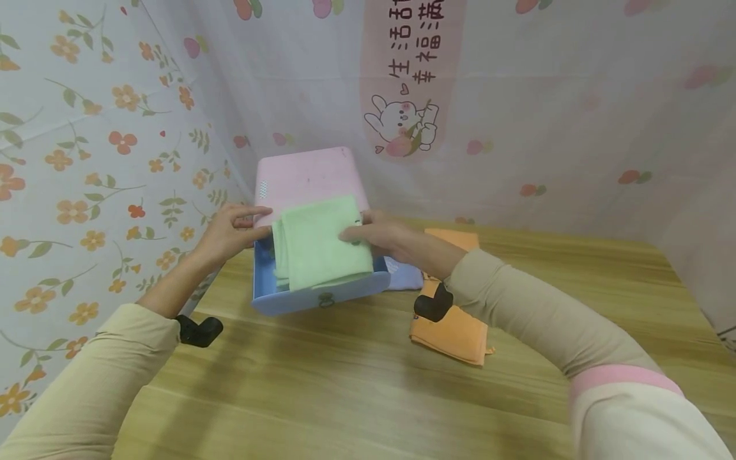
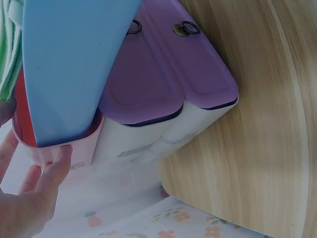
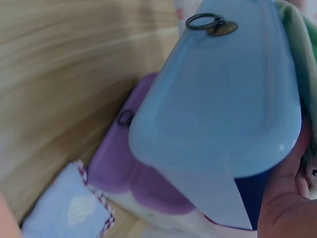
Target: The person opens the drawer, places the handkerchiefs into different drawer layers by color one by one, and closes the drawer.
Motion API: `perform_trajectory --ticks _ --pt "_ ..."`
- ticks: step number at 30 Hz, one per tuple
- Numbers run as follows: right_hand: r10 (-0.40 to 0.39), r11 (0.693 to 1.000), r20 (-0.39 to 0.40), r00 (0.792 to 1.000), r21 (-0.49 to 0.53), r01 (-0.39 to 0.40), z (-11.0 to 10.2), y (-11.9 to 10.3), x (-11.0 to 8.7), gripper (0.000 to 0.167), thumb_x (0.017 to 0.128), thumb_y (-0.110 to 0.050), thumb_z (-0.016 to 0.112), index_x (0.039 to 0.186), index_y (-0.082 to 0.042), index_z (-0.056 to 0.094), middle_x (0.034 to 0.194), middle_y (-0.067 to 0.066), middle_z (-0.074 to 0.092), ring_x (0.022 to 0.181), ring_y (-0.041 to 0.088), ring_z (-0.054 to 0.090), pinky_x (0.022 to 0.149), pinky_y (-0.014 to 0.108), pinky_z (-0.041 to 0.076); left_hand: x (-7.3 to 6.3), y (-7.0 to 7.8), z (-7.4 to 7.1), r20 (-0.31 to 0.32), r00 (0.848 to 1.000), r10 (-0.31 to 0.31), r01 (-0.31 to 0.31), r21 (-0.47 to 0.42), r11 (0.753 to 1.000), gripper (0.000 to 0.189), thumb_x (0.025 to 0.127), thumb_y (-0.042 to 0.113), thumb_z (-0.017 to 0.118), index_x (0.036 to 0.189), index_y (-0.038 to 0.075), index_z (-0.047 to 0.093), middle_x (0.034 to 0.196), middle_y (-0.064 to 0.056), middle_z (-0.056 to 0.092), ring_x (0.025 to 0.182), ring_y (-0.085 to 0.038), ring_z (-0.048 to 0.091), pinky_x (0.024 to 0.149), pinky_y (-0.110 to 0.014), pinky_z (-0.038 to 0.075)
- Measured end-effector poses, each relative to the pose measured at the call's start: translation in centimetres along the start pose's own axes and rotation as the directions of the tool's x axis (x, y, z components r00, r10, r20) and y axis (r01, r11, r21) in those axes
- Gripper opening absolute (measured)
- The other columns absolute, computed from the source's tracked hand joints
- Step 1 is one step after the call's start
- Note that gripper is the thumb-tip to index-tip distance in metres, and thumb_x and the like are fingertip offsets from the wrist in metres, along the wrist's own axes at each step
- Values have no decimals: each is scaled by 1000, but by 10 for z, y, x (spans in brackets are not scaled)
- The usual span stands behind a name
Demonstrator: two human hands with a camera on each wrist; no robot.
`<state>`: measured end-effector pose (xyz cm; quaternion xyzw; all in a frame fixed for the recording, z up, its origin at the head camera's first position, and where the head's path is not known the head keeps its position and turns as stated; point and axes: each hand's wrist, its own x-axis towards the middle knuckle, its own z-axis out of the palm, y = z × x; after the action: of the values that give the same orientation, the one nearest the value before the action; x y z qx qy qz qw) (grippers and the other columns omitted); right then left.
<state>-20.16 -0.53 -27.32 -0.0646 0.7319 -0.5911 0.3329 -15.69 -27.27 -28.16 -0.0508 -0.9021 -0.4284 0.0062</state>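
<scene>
A folded light green towel (image 1: 324, 246) lies over the pulled-out blue drawer (image 1: 270, 281), at the top of a small drawer cabinet with a pink top (image 1: 310, 172). My right hand (image 1: 382, 233) pinches the towel's right side, thumb on top and fingers beneath. On the other side, my left hand (image 1: 227, 233) rests its fingers against the cabinet's pink casing (image 2: 79, 153), with the thumb close to the towel's left edge. Under the blue drawer sit two purple drawers (image 2: 203, 59) with ring pulls, pushed in.
To the right on the wooden table (image 1: 322, 390) lie a folded orange towel (image 1: 454, 335) and another orange cloth (image 1: 454, 238), partly behind my right arm. A pale blue cloth (image 3: 69, 208) with a checkered edge lies beside the cabinet. Patterned curtains (image 1: 546, 128) hang behind and at left.
</scene>
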Motion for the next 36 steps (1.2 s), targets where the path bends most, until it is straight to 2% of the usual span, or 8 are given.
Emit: perform_trajectory --ticks 6,11,17,26,36 --pt "15 993 -31 999 -113 -19 0 -5 -1 51 80 -10 65 125 -2 41 109 14 53 93 27 58 73 34 50 1 -2 0 -6 1000 -2 2 11 1000 46 87 22 58 125 -1 47 125 -25 24 113 -43 38 76 -42 48" --pt "37 970 -49 998 -237 -47 0 -8 -1 58 79 -11 66 129 -2 38 108 14 53 90 27 59 70 32 51 2 -1 -1 -11 1000 -6 7 18 1000 49 85 25 60 125 0 48 124 -24 25 114 -43 38 75 -41 49" --pt "83 948 -45 996 -303 -93 -1 -6 1 64 77 -15 69 131 -1 36 105 13 54 86 24 60 69 30 50 3 -1 -1 -5 1000 -4 4 18 1000 52 85 27 60 127 0 47 126 -25 25 114 -44 38 75 -42 49" --pt "109 909 -20 994 -403 -108 0 -4 7 47 77 -18 70 113 2 48 98 13 56 79 21 58 66 28 50 2 -3 -2 -2 1000 -15 15 1 1000 51 85 26 60 127 1 47 126 -24 24 115 -43 37 76 -43 48" --pt "155 888 18 988 -440 -131 -1 -5 13 38 78 -19 69 104 2 50 91 12 57 72 18 57 62 25 50 3 -3 -1 1 1000 -26 26 1 1000 51 85 27 60 127 2 46 127 -23 23 115 -42 37 77 -43 48"
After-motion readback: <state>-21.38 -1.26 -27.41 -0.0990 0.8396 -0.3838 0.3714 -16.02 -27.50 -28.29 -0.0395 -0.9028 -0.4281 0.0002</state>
